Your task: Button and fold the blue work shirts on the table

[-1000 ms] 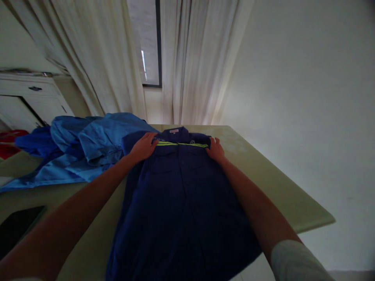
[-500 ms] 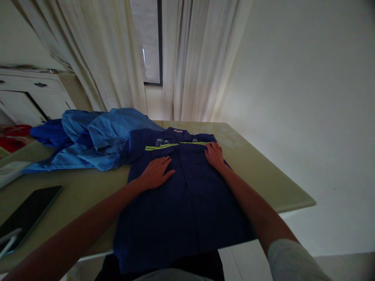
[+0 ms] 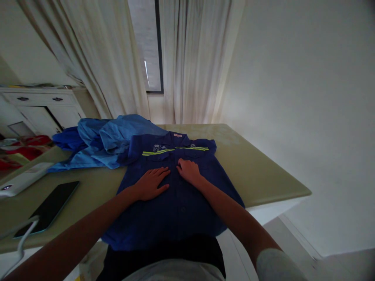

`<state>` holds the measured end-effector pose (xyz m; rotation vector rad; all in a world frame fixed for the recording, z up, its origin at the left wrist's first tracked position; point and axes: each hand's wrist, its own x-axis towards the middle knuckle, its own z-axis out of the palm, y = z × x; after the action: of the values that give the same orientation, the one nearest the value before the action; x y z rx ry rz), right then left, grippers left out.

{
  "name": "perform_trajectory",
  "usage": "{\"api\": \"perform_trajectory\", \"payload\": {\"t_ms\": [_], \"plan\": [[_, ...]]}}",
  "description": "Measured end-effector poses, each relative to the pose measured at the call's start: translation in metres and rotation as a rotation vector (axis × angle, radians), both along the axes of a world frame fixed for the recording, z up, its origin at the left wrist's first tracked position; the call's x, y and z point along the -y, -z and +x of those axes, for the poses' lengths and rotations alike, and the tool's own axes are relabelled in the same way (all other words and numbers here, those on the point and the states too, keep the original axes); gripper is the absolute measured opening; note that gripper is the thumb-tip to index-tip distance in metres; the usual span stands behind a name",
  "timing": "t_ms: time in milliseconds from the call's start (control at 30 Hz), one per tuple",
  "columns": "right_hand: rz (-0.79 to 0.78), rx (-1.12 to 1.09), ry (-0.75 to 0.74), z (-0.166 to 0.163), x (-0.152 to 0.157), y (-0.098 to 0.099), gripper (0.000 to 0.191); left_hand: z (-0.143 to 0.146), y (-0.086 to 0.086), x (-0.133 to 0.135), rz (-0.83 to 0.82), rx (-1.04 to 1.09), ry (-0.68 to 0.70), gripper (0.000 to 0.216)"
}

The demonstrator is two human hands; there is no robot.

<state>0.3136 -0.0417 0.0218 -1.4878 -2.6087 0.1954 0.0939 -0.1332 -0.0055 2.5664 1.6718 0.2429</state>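
Observation:
A dark navy short-sleeved work shirt (image 3: pixel 166 218) lies front up, its collar away from me and its hem hanging over the table's near edge. Yellow-green reflective strips cross its chest above the pockets, with white printing beside them. Flat on the shirt's left half, below the pocket, rests my left hand (image 3: pixel 152 182), fingers stretched out and thumb apart. My right hand (image 3: pixel 189 171) is at the button front just below the chest strip, its fingers curled and closed on the cloth; the fingertips are partly hidden.
Light blue and bright blue clothes (image 3: pixel 117 134) lie heaped at the left back of the greenish table (image 3: pixel 258 175). Nearer are a dark phone (image 3: pixel 51 207), a white device (image 3: pixel 27 179) and a white cable (image 3: pixel 25 234). Curtains (image 3: pixel 108 58) and a white wall (image 3: pixel 299 97) stand behind.
My right hand has moved left from the shirt's right chest to the button front, its fingers curling. My left hand stays flat, slightly lower. The shirt's hem has drawn up slightly; the view has shifted.

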Motion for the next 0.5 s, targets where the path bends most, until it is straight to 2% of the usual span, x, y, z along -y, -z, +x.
{"api": "perform_trajectory", "payload": {"t_ms": [67, 133, 233, 333, 500], "plan": [[0.025, 0.001, -0.021, -0.002, 0.003, 0.003, 0.027, 0.015, -0.01, -0.016, -0.031, 0.036, -0.124, 0.049], [0.053, 0.021, -0.044, -0.003, 0.003, 0.005, 0.028, 0.036, -0.019, -0.044, -0.061, 0.107, -0.307, 0.036], [0.071, 0.029, -0.045, 0.0, 0.002, 0.007, 0.031, 0.067, -0.02, -0.086, -0.06, 0.204, -0.451, 0.037], [0.079, 0.022, -0.006, 0.006, -0.001, 0.01, 0.035, 0.083, -0.01, -0.108, -0.043, 0.323, -0.489, 0.04], [0.107, 0.004, -0.022, 0.008, -0.004, 0.012, 0.047, 0.07, 0.006, -0.104, -0.014, 0.546, -0.431, 0.025]]}}
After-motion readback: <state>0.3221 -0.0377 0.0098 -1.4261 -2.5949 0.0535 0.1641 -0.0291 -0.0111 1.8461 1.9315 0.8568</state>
